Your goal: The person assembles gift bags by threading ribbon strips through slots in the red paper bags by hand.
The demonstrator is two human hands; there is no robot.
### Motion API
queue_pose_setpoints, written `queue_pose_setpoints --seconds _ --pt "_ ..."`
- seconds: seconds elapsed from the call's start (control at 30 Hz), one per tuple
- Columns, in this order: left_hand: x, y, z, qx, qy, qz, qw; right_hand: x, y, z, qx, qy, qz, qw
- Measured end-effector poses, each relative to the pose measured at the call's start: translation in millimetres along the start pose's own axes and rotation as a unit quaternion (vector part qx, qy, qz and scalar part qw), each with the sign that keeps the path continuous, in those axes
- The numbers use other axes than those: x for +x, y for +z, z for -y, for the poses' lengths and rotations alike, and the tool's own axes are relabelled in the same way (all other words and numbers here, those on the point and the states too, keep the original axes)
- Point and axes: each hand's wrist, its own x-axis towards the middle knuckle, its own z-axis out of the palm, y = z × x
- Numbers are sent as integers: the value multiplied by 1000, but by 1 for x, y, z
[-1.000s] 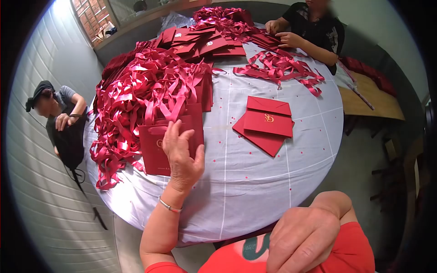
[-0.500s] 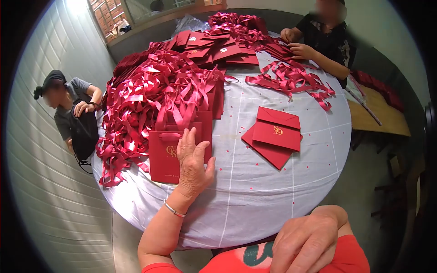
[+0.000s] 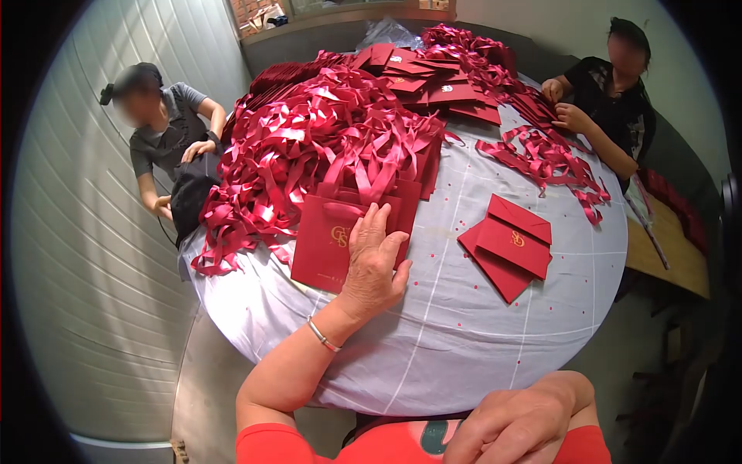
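Note:
My left hand [image 3: 374, 263] lies with its fingers apart on a red paper bag [image 3: 318, 246] that has a gold logo and a ribbon handle. Behind the bag rises a big heap of red ribbon handles [image 3: 270, 143], with more bags partly under it. My right hand [image 3: 514, 421] is close to my body at the bottom, its fingers bent and their tips hidden; whether it holds anything does not show. Two folded red bags [image 3: 514, 240], one crosswise on the other, rest on the white cloth right of my left hand.
Loose ribbons [image 3: 545, 158] and stacked red bags [image 3: 456, 91] lie farther back on the round table [image 3: 464, 348]. One person [image 3: 618, 100] works at the back right. Another person [image 3: 166, 127] stands at the left with a black bag. A wooden table [image 3: 672, 259] is at the right.
The view has turned left, so the table's things appear farther right. My left hand stays on the bag with its fingers apart. The person at the left has a hand lower on the black bag.

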Motion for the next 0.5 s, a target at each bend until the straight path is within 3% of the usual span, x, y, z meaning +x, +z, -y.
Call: queue_pose_setpoints --seconds 0.03,0.07,0.1,0.17,0.2,0.27,0.4,0.47,0.5 --pt "0 0 1 2 -4 -2 1000 14 -4 12 4 3 0 1000" --pt "0 0 2 -3 -1 -2 1000 39 -13 36 -33 185 91 978" --pt "-1 1 2 -7 2 -2 1000 53 -21 54 -68 359 180 913" --pt "-1 0 2 -8 3 -3 1000 49 -26 65 -113 404 79 904" --pt "-2 0 3 -10 2 -4 1000 54 -35 79 -291 416 154 848" --pt "-2 0 3 -12 2 -2 1000 51 -64 74 -616 311 134 712" --pt "-3 0 4 -14 -1 -4 1000 24 -162 93 -861 254 106 428" --pt "-3 2 4 -17 -1 -8 1000 7 -208 110 -883 268 106 371" --pt "-3 2 4 -16 2 -7 1000 13 -209 112 -805 414 39 423"
